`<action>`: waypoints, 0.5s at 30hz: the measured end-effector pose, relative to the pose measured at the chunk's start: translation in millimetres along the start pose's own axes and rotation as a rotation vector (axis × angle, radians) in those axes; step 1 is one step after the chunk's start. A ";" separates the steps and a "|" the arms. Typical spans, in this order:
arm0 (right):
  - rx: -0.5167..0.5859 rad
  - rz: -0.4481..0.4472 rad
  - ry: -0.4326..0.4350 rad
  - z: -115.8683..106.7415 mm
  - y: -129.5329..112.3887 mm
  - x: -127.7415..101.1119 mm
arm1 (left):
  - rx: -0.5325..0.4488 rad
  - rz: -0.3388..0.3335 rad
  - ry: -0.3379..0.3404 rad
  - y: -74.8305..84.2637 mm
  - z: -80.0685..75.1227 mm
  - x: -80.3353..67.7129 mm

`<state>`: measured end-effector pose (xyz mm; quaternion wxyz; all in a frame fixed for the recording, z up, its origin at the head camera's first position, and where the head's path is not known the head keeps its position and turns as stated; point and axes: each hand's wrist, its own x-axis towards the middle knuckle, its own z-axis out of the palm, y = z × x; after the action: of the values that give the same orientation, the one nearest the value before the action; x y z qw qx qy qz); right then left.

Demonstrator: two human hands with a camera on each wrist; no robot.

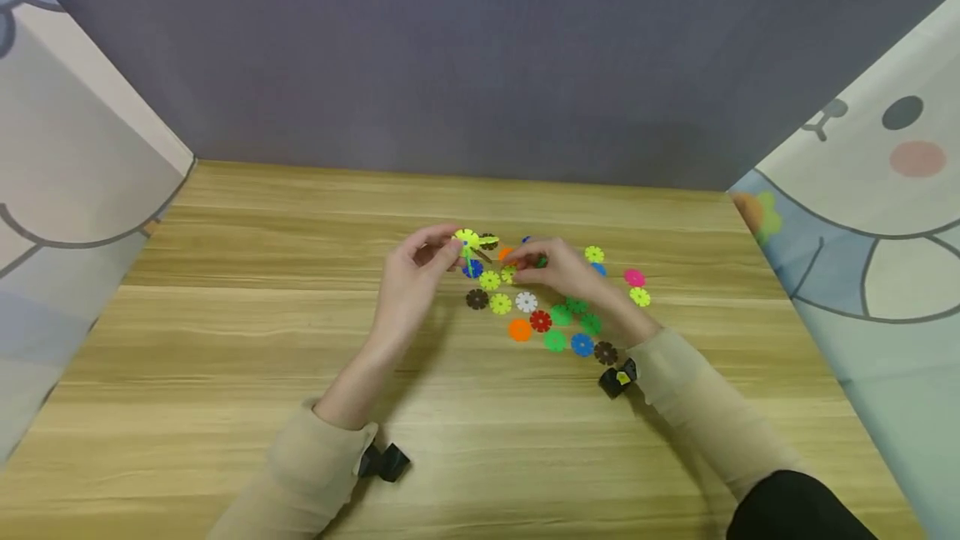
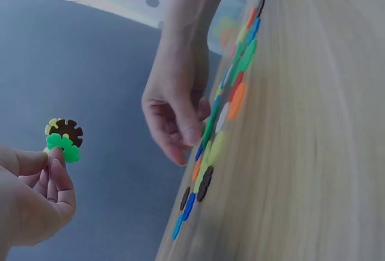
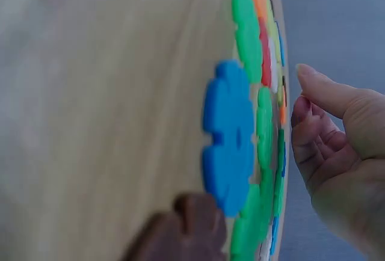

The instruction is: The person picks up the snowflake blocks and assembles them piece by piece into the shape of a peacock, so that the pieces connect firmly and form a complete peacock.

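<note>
My left hand pinches a small joined cluster of notched plastic discs above the table. In the left wrist view this cluster shows a green disc, a brown disc and a bit of yellow. My right hand hovers low over the loose discs to the right, its fingers loosely bent. Nothing shows between thumb and fingers of that hand in the right wrist view. Near its fingertips lie a yellow disc and an orange disc.
Loose discs spread over the wooden table, among them a white disc, a red disc, a blue disc and a pink disc. A grey panel rises behind the table; cartoon-printed panels stand at both sides.
</note>
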<state>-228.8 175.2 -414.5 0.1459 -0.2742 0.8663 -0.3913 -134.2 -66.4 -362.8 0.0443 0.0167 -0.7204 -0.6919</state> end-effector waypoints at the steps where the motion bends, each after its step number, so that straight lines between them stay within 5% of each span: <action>1: -0.009 -0.005 -0.007 -0.8 1.0 1.0 | -0.012 0.002 0.006 0.7 -0.8 0.6; 8: -0.072 -0.062 -0.031 -2.5 6.9 6.5 | -0.043 0.004 0.022 3.1 -4.0 1.0; 15: -0.115 -0.029 -0.051 -3.4 4.8 9.7 | -0.056 0.005 0.020 2.0 -4.1 0.5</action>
<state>-240.0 174.2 -416.3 0.1464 -0.3045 0.8793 -0.3358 -134.3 -70.4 -360.6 0.0535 0.0206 -0.7004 -0.7114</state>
